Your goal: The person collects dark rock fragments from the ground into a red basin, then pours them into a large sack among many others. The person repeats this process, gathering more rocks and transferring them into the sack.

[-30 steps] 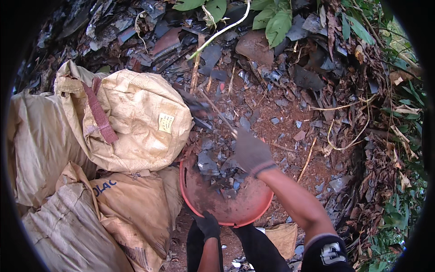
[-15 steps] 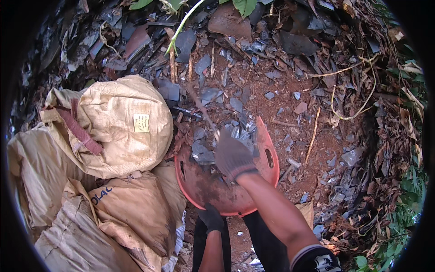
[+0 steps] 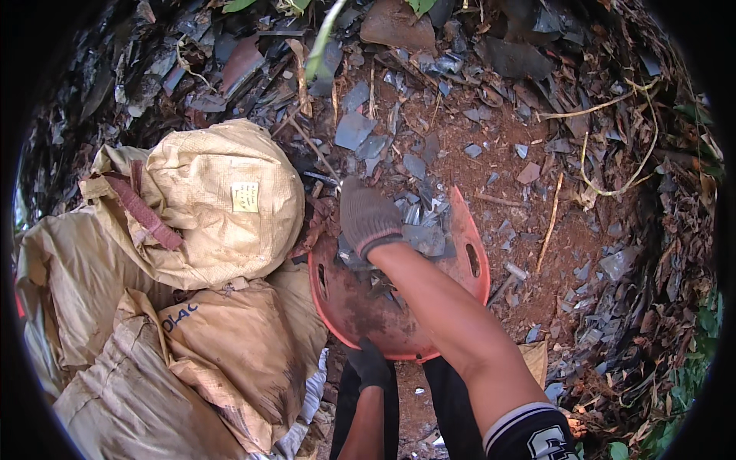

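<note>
Red in the head view, the pan [image 3: 341,307] opens away from the person, its near rim gripped by the left hand [image 3: 369,366]. The right hand [image 3: 370,217] grasps a thin stick [image 3: 315,150] pointing up and left. Broken bits [image 3: 424,240] lie just right of that nearer hand. Since half a second ago, it has moved out and left.

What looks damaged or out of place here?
The red basin: its far side is open and its right wall tapers to a point, so the rim looks cut or broken away. Flat grey shards lie scattered over the soil beyond it, like broken debris.
</note>
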### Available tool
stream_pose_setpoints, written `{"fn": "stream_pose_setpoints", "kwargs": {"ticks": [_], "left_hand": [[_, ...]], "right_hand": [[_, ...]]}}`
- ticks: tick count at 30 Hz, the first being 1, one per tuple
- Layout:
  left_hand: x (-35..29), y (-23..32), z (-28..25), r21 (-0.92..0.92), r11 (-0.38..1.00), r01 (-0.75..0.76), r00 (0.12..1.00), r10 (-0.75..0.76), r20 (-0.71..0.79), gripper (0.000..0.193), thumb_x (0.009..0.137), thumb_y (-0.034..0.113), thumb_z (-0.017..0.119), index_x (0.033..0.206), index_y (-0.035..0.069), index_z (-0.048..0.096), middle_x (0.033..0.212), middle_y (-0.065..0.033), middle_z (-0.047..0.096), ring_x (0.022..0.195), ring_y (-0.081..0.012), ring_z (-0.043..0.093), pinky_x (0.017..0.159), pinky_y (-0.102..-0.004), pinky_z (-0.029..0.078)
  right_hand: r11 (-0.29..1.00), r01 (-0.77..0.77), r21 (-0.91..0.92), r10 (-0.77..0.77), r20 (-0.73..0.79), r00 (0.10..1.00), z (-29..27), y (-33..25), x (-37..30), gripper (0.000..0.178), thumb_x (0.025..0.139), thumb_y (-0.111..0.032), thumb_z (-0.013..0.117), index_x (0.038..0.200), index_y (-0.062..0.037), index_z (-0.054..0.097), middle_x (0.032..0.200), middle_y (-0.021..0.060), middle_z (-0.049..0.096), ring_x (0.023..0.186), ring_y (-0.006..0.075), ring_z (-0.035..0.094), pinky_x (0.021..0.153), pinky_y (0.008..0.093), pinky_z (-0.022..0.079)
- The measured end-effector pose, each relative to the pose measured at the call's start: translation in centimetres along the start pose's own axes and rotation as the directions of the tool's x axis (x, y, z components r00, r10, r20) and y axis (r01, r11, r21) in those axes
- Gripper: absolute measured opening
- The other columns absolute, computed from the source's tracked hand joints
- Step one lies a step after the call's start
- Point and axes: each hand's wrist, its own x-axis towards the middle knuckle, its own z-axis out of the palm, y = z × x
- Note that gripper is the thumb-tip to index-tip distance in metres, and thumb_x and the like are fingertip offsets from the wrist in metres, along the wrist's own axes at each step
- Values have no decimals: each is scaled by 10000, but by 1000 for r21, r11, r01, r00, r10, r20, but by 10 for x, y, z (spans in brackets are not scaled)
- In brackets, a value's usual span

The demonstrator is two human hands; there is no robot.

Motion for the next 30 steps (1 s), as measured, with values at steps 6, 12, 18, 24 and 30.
{"fn": "stream_pose_setpoints", "kwargs": {"ticks": [6, 12, 18, 24, 30], "left_hand": [[2, -9, -2, 51, 997, -55, 998, 57, -26, 506, 986, 122, 502, 1427, -110, 414, 1385, -273, 560, 1257, -364, 569, 1081, -434, 425], [-1, -5, 2, 32, 998, -59, 998, 59, 24, 494, 992, 99, 485, 1441, -95, 407, 1405, -263, 545, 1270, -348, 561, 1080, -424, 429], [11, -11, -6, -88, 996, 3, 1000, -1, 15, 505, 999, 79, 465, 1472, -74, 375, 1429, -231, 529, 1280, -316, 549, 1087, -410, 429], [3, 4, -8, -12, 998, 57, 991, -55, 123, 532, 991, 81, 464, 1487, -75, 354, 1467, -234, 489, 1322, -315, 515, 1114, -402, 406], [-2, -6, 1, -12, 1000, -16, 995, 17, 99, 531, 963, 92, 488, 1468, -51, 408, 1424, -199, 544, 1263, -309, 569, 1063, -402, 454]], "right_hand": [[986, -52, 156, 65, -75, 995, 14, -7, -13, 261, 1003, -153, 448, 1150, 36, 553, 934, 313, 711, 899, 464, 725, 777, 550, 581], [998, -49, 27, 50, -65, 997, 31, -2, -39, 247, 1001, -147, 434, 1124, 45, 531, 874, 293, 705, 854, 468, 718, 753, 555, 575], [987, -145, 68, 143, 25, 989, 14, 53, -116, 303, 977, -184, 510, 1204, 11, 458, 836, 304, 683, 814, 486, 701, 709, 569, 559], [924, -81, 374, 150, -157, 976, -20, 12, -32, 340, 943, -151, 559, 1189, 65, 467, 871, 326, 689, 834, 493, 705, 720, 557, 570], [968, -174, 179, 175, 13, 985, 25, 10, -83, 231, 980, -129, 466, 1126, 48, 490, 904, 328, 696, 867, 486, 709, 749, 547, 574]]}}
